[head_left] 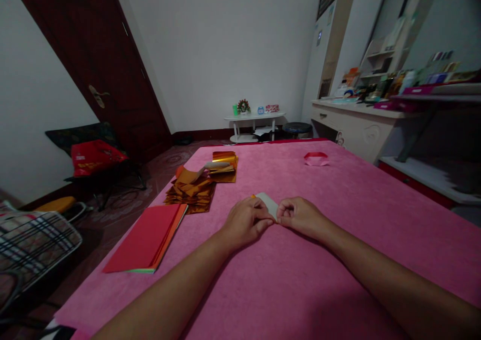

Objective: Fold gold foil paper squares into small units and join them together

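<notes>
You had a pink cloth (pixel 376 204) bearing a red paper stack (pixel 137 237); beyond that stack lay gold papers (pixel 190 197), rightward a red paper ring (pixel 316 162).

Red bag (pixel 95 157) on dark chair (pixel 62 137)

This looks like a home: a panelled door (pixel 80 44) stands at far left, a dresser (pixel 353 129) with bottles (pixel 408 81) at right, a plant (pixel 244 106) on a far table (pixel 252 117).
</notes>
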Motion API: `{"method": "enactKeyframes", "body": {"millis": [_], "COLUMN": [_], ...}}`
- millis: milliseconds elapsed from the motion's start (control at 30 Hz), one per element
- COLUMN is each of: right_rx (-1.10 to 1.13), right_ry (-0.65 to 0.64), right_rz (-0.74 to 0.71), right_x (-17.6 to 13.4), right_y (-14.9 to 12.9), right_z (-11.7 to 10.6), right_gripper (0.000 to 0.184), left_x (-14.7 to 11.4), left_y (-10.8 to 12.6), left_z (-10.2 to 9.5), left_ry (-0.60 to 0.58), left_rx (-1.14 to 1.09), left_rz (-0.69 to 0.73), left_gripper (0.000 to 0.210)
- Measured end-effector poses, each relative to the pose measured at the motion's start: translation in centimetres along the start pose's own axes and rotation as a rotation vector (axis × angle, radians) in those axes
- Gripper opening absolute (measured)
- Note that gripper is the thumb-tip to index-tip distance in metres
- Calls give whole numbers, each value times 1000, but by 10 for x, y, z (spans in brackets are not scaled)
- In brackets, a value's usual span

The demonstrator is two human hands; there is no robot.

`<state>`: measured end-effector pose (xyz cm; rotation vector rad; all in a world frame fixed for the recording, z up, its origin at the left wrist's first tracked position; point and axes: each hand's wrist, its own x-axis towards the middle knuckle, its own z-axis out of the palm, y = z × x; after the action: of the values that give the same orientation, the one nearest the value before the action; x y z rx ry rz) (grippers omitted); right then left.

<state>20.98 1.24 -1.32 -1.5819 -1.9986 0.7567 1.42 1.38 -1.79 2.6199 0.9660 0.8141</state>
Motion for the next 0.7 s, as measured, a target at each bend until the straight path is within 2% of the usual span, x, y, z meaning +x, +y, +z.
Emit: {"method": "enactKeyframes", "body": {"millis": [700], "right_rx": [-23], "right_ry": [19], "right_rz": [7], "right_x": [1], "right_y": [0], "right_z": [1], "right_gripper": [9], "left_x": [1], "left_y": [-5], "left_z": [4], "left_ry": [3], "left_rx": [-104], "left_rz": [-8], "left_gripper": [15]}}
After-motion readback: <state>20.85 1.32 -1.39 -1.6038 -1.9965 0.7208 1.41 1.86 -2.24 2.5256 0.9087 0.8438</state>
